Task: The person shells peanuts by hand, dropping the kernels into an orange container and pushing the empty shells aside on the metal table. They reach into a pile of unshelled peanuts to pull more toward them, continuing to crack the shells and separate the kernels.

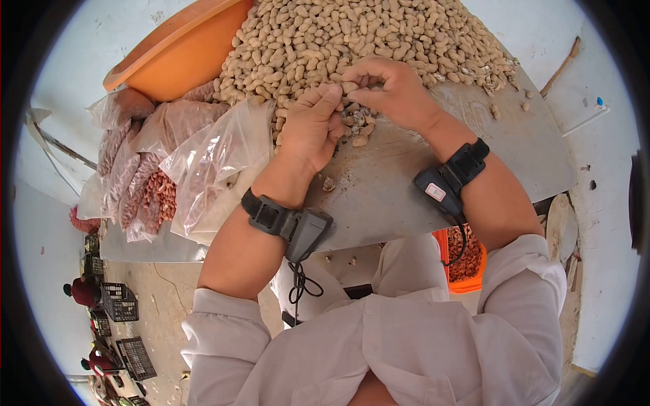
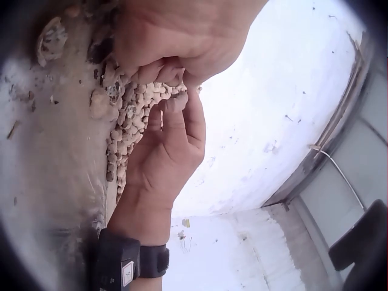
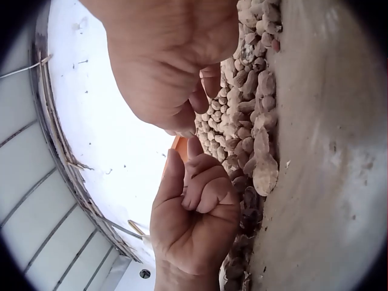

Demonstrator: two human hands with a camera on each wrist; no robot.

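Observation:
My right hand (image 1: 396, 93) pinches a peanut (image 1: 349, 87) between thumb and forefinger, close over the near edge of a large heap of unshelled peanuts (image 1: 325, 40). My left hand (image 1: 310, 128) meets it from the left, thumb and forefinger at the same peanut and the other fingers curled toward the palm. In the left wrist view the peanut (image 2: 176, 102) shows at the tips of the right hand (image 2: 167, 148). The right wrist view has the left hand (image 3: 197, 212) palm up, its fingertips against the right hand's. Broken shells (image 1: 357, 125) lie below the hands.
Clear plastic bags of reddish kernels (image 1: 159, 196) lie at the left of the metal table (image 1: 393, 196), beside an orange basin (image 1: 172, 57). An orange container of red-brown bits (image 1: 464, 260) stands below the table edge. Black crates (image 1: 120, 302) and people are at far left.

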